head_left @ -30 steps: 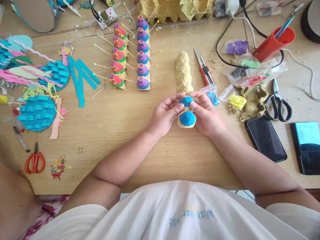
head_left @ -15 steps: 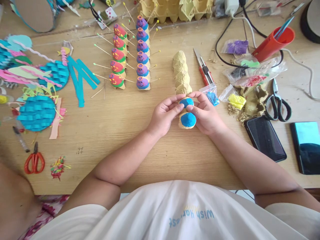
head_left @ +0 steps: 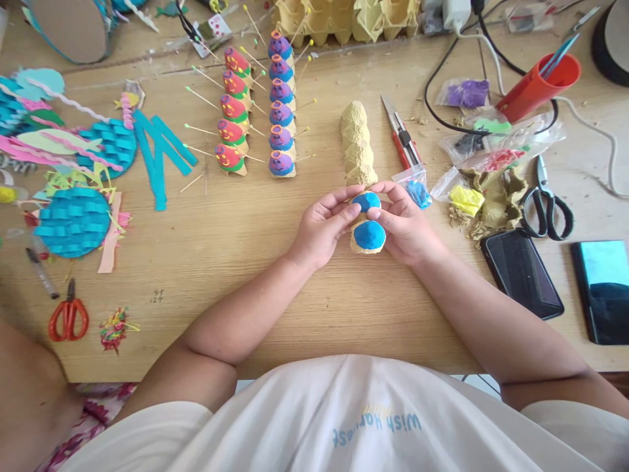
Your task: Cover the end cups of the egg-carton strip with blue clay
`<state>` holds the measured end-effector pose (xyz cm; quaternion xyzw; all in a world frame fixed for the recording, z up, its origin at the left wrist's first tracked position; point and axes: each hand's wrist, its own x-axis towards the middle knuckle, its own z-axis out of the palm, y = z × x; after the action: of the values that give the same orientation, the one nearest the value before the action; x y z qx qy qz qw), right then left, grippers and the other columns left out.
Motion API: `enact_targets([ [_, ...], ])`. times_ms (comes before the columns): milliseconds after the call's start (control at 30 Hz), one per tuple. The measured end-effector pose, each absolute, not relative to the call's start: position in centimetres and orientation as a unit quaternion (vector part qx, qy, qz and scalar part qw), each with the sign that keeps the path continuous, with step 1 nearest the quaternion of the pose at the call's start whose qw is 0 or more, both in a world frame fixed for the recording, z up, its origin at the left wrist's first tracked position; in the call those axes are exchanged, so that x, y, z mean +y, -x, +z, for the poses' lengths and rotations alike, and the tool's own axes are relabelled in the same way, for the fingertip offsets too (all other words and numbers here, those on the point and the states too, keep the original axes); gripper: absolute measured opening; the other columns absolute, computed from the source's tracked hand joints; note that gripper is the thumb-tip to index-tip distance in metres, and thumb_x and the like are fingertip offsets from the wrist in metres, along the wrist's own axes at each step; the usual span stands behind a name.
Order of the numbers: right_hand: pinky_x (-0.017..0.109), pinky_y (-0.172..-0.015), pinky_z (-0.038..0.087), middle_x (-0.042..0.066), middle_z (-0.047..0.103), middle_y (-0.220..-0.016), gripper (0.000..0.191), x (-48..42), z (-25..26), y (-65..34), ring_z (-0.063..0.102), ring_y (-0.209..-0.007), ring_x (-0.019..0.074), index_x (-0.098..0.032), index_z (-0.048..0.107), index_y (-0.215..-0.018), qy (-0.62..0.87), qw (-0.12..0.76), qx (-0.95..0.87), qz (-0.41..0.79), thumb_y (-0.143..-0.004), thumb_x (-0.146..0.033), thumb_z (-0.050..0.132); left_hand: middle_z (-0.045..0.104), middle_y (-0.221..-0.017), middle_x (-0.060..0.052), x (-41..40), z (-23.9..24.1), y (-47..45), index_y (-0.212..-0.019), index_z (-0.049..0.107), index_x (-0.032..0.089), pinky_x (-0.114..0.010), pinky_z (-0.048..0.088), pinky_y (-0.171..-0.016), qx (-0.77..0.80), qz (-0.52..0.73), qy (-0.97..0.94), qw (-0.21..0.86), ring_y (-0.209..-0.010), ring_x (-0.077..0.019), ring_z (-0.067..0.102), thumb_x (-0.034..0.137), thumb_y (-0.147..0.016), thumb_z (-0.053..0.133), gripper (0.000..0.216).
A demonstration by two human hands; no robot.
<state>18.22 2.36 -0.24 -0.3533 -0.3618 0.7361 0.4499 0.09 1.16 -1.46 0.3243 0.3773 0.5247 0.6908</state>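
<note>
Both hands meet at the middle of the wooden table (head_left: 236, 262). My left hand (head_left: 322, 226) and my right hand (head_left: 405, 226) pinch the near end of a row of beige egg-carton cups (head_left: 358, 141). The two nearest cups carry caps of blue clay (head_left: 369, 234). The fingertips of both hands press on the farther blue cap (head_left: 366, 200). A small bag with blue clay (head_left: 417, 190) lies just beyond my right hand.
Two rows of painted cups with pins (head_left: 255, 111) stand left of the carton row. A utility knife (head_left: 401, 134), clay bags (head_left: 466, 92), a red cup (head_left: 535, 85), black scissors (head_left: 545, 203) and two phones (head_left: 521, 272) lie right. Blue paper fish (head_left: 73, 219) and red scissors (head_left: 69, 318) lie left.
The carton row has shifted slightly left and its near end moved a little. Both hands stay on the blue-capped cups, fingers adjusting only slightly.
</note>
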Motion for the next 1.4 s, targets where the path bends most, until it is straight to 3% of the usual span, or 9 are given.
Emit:
enact_targets([
  [133, 0.029, -0.077, 0.067, -0.006, 0.079, -0.101, 0.061, 2.43, -0.25, -18.34, 0.074, -0.083, 0.0143, -0.033, 0.069, -0.114, 0.325, 0.45, -0.357, 0.751, -0.073, -0.049, 0.112, 0.092, -0.11, -0.001, 1.15, -1.46, -0.08, -0.121, 0.087, 0.03, -0.028, 0.066, -0.084, 0.381, 0.526, -0.325, 0.687, -0.098, -0.0184, 0.086, 0.055, -0.076, 0.108, 0.055],
  [333, 0.03, -0.076, 0.068, -0.003, 0.081, -0.106, 0.054, 2.29, -0.34, -18.36, 0.076, -0.088, 0.0168, -0.033, 0.071, -0.114, 0.343, 0.465, -0.346, 0.74, -0.08, -0.055, 0.106, 0.09, -0.103, 0.003, 1.19, -1.14, -0.29, -0.116, 0.09, 0.031, -0.021, 0.062, -0.076, 0.367, 0.544, -0.32, 0.684, -0.085, -0.0101, 0.08, 0.055, -0.076, 0.108, 0.049],
  [567, 0.034, -0.078, 0.068, -0.002, 0.082, -0.106, 0.054, 2.18, -0.76, -18.09, 0.078, -0.089, 0.0194, -0.033, 0.07, -0.116, 0.357, 0.473, -0.371, 0.715, -0.083, -0.058, 0.103, 0.087, -0.091, 0.002, 1.23, -1.22, -0.35, -0.117, 0.085, 0.027, -0.024, 0.063, -0.079, 0.384, 0.537, -0.342, 0.669, -0.081, -0.0123, 0.08, 0.051, -0.072, 0.111, 0.057],
  [833, 0.03, -0.071, 0.065, -0.003, 0.081, -0.097, 0.054, 2.14, -0.25, -18.14, 0.075, -0.078, 0.0152, -0.031, 0.069, -0.113, 0.34, 0.468, -0.382, 0.721, -0.081, -0.054, 0.106, 0.085, -0.086, 0.004, 1.11, -1.15, -0.42, -0.111, 0.085, 0.028, -0.024, 0.061, -0.074, 0.387, 0.537, -0.339, 0.668, -0.073, -0.0099, 0.074, 0.05, -0.069, 0.112, 0.055],
  [1100, 0.031, -0.075, 0.067, -0.002, 0.083, -0.104, 0.053, 2.13, -0.31, -18.13, 0.077, -0.085, 0.0169, -0.032, 0.07, -0.113, 0.348, 0.478, -0.369, 0.718, -0.081, -0.055, 0.105, 0.087, -0.091, 0.003, 1.26, -1.1, -0.34, -0.115, 0.086, 0.031, -0.025, 0.06, -0.072, 0.375, 0.522, -0.322, 0.695, -0.076, -0.0115, 0.077, 0.055, -0.07, 0.111, 0.057],
  [1400, 0.026, -0.075, 0.064, -0.004, 0.081, -0.095, 0.051, 2.13, -0.39, -17.97, 0.076, -0.085, 0.0147, -0.03, 0.071, -0.111, 0.335, 0.491, -0.381, 0.708, -0.082, -0.053, 0.106, 0.09, -0.098, 0.004, 1.22, -1.27, -0.48, -0.106, 0.09, 0.03, -0.019, 0.063, -0.077, 0.343, 0.549, -0.316, 0.693, -0.084, -0.0081, 0.081, 0.043, -0.071, 0.113, 0.044],
])
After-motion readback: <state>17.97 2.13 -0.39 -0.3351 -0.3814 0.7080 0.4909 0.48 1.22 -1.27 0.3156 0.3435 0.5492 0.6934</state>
